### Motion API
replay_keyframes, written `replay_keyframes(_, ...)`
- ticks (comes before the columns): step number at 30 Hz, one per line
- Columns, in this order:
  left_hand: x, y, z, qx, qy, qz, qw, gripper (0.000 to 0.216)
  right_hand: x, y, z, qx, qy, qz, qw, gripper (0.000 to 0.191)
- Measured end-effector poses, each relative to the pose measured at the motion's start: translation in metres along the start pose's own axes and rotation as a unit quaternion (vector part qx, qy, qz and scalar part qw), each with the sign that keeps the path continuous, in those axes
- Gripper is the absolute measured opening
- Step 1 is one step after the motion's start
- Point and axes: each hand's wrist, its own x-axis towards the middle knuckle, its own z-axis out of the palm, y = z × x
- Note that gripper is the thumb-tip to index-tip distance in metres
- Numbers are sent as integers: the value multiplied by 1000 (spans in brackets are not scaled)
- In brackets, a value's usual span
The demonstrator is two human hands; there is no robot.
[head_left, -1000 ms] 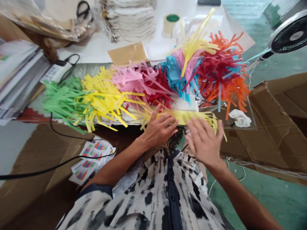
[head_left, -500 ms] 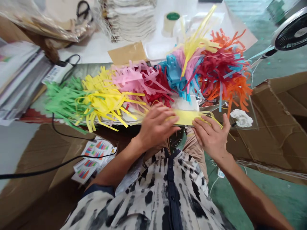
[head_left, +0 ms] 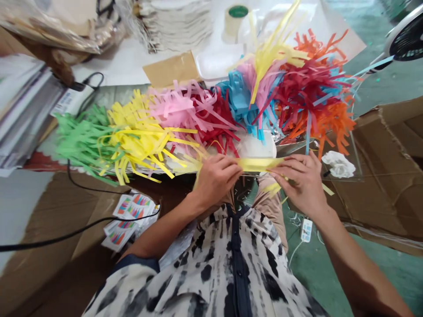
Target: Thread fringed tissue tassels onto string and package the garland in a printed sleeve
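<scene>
Between my hands a pale yellow paper tassel (head_left: 257, 164) is stretched along the table's front edge, its fringe strips hanging out past both hands. My left hand (head_left: 216, 178) is closed on the left end of its middle band. Fingers and thumb of my right hand (head_left: 299, 180) pinch the band's right end. Just beyond lie fringed paper tassels: green (head_left: 82, 138), bright yellow (head_left: 137, 136), pink (head_left: 178, 105), dark red (head_left: 214, 114) and blue (head_left: 238, 97). To the right, a mixed heap has red (head_left: 304, 88) and orange (head_left: 337, 132) fringes, with pale yellow strips on top.
A roll of tape (head_left: 236, 22) and a stack of whitish bundles (head_left: 175, 24) stand at the back. A crumpled white tissue (head_left: 339, 164) lies at right. Cardboard (head_left: 390, 176) flanks that side, a fan (head_left: 406, 39) above it. A black cable (head_left: 82, 240) crosses at lower left.
The yellow band was wide and flat under my spread fingers; now it is narrower and gripped at both ends. My right hand has moved slightly right, and loose strips now hang below it.
</scene>
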Motion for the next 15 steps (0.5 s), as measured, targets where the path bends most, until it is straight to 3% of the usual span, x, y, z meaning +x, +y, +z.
replay_keyframes(5,8,-4,-6,33,0,-86,996,24,18,3,2,-12,-34,62,997,34)
replay_keyframes(15,17,-4,2,74,-10,-114,991,21,28,-2,6,-111,-67,70,989,39)
